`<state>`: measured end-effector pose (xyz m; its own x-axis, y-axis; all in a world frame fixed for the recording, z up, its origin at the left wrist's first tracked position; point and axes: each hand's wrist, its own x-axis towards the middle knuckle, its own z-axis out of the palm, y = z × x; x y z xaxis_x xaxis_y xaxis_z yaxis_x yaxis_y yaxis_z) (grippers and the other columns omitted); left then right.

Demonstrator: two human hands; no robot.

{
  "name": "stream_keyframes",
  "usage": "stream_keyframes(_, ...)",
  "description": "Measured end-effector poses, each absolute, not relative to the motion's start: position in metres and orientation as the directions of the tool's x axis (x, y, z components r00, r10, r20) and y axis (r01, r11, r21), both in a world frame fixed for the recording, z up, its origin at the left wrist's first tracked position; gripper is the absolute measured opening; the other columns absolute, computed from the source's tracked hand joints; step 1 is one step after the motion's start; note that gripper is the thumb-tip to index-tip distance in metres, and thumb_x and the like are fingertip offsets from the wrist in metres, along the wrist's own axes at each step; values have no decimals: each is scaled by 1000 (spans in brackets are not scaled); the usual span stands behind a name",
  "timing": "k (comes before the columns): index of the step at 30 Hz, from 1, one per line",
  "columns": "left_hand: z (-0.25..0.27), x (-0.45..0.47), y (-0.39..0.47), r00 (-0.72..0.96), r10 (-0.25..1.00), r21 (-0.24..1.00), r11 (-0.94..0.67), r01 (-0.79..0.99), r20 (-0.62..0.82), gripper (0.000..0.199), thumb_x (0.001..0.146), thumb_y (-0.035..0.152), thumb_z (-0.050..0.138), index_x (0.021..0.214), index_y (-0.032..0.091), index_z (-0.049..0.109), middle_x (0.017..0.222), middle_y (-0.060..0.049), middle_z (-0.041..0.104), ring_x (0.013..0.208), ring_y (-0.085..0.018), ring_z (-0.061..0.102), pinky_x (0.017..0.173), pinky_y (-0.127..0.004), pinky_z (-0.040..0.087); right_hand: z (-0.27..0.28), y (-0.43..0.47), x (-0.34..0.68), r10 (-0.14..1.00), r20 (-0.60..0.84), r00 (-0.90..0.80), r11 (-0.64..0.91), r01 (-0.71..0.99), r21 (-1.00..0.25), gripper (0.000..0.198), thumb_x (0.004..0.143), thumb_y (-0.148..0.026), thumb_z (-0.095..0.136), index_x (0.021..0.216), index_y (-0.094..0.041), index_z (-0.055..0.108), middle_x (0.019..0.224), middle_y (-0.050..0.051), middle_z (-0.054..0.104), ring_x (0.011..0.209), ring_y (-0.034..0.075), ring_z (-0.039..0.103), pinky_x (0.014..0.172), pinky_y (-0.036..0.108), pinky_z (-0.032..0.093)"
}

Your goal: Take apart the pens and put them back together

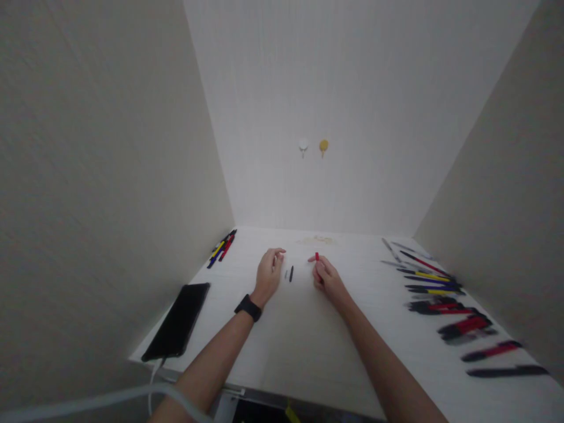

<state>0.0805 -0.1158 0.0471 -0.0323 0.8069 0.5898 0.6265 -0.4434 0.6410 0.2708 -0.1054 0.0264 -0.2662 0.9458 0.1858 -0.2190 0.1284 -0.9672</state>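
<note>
My right hand [328,281] is closed around a small red pen part [316,257], whose top end sticks up above the fingers. The rest of that part is hidden by the hand. On the white tabletop, my left hand [267,271] lies on its side with loosely bent fingers apart and nothing visible in them. Between both hands are a short black pen part [291,274] and a smaller thin grey piece [286,274], too small to name. The black one is nearer the middle; the grey one lies close to my left fingers. A black watch is on my left wrist.
Several black, red, yellow and blue pens [222,249] lie by the left wall. A black tablet [178,322] with a white cable sits at the front left. Rows of pens and pen parts [440,290] line the right side. Two hooks [324,145] hang on the back wall.
</note>
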Motion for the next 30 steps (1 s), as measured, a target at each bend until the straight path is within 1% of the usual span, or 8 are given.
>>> stream_keyframes(3,50,85,-122,115,791,606,-545,579,601,30,95,33,36,113,19,56,95,-6,61,84,-15,54,79,-28,42,24,-105,269,920,202,-334,130,-226,-965,39,82,-56,50,93,-19,53,58,-8,31,42,6,21,41,21,17)
stream_keyframes(8,49,89,-128,250,788,556,-584,591,562,37,94,35,40,126,19,49,96,-7,61,90,-18,55,86,-31,42,25,-108,271,909,184,-373,175,-59,-983,38,85,-57,46,88,-20,53,49,-10,26,41,8,20,41,22,16)
stream_keyframes(11,49,89,-128,271,768,539,-612,579,580,36,95,33,38,126,18,48,98,-7,62,92,-18,55,88,-31,43,28,-111,272,899,263,-351,294,39,-955,31,86,-51,49,89,-21,56,53,-7,42,45,9,35,45,21,29)
stream_keyframes(14,48,89,-128,285,741,511,-640,574,608,36,96,31,37,128,18,47,101,-7,62,93,-17,55,89,-33,42,30,-111,272,846,363,-391,429,94,-898,29,88,-45,49,89,-20,63,81,2,65,73,15,57,69,26,44)
stream_keyframes(17,48,90,-127,326,711,470,-673,572,623,28,95,29,39,118,20,53,95,-5,63,89,-17,55,85,-33,43,30,-112,269,801,379,-464,476,108,-873,30,88,-43,50,96,-20,68,99,6,69,96,21,60,88,32,43)
stream_keyframes(21,48,91,-126,351,689,399,-681,614,634,22,95,26,37,90,19,58,81,-4,60,81,-16,53,78,-31,42,31,-116,267,808,356,-469,475,164,-864,28,87,-41,52,95,-20,68,94,5,70,89,20,61,82,31,45)
stream_keyframes(26,47,88,-122,272,666,306,-616,726,694,25,96,25,33,85,19,54,79,-4,57,77,-18,50,74,-31,41,24,-114,268,853,360,-379,481,297,-825,27,85,-40,55,100,-20,64,83,2,67,75,17,58,71,29,44)
stream_keyframes(30,47,84,-121,223,647,248,-553,796,729,25,95,20,30,84,19,53,78,-5,55,76,-19,48,73,-32,39,14,-105,271,863,454,-220,504,350,-790,33,90,-34,40,110,-19,61,96,6,66,86,19,58,81,32,43)
